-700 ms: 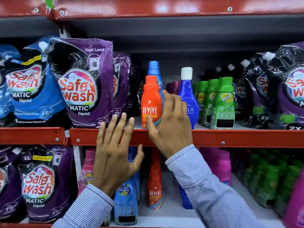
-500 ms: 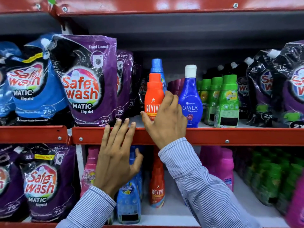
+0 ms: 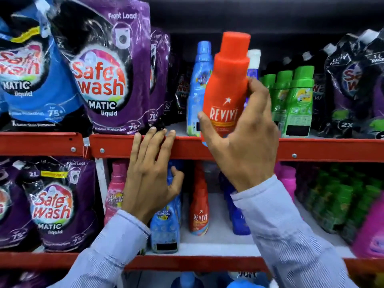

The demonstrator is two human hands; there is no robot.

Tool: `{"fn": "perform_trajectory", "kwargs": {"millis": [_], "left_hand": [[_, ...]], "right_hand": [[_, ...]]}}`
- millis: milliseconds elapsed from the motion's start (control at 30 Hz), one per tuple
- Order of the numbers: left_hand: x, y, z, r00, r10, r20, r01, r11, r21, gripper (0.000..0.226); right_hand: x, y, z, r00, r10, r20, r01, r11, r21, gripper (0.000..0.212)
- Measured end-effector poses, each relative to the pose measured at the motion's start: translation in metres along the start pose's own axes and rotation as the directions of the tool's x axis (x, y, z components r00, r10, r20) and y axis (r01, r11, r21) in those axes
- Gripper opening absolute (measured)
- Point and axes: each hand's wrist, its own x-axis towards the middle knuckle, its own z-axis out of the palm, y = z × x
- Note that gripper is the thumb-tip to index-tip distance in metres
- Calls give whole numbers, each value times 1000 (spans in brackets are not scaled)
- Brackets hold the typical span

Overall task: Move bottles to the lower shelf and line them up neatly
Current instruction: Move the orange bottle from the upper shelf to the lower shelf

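My right hand grips an orange Revive bottle, held upright in front of the upper shelf's red edge, off the shelf board. Behind it on the upper shelf stand a light blue bottle and a dark blue bottle with a white cap, mostly hidden. My left hand rests open, fingertips on the red edge. On the lower shelf stand a pink bottle, a light blue bottle, another orange Revive bottle and a dark blue bottle, partly hidden by my arm.
Green bottles line the upper shelf to the right, with black pouches beyond. Purple and blue Safe Wash pouches fill the left on both shelves. Green and pink bottles crowd the lower shelf's right.
My right hand has closed on the orange Revive bottle and lifted it off the upper shelf toward me. My left hand has moved up a little, fingertips now on the red edge.
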Motion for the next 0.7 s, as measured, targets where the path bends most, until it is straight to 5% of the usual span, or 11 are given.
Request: {"fn": "perform_trajectory", "kwargs": {"millis": [300,700], "left_hand": [[-2,8,-3,999,-42,19,43,999,-31,78],[-2,14,-7,996,-84,25,86,993,-81,76]], "right_hand": [[-127,44,-24,943,104,316,-106,994,-12,74],[-225,103,23,686,352,636,-276,936,-220,68]]}}
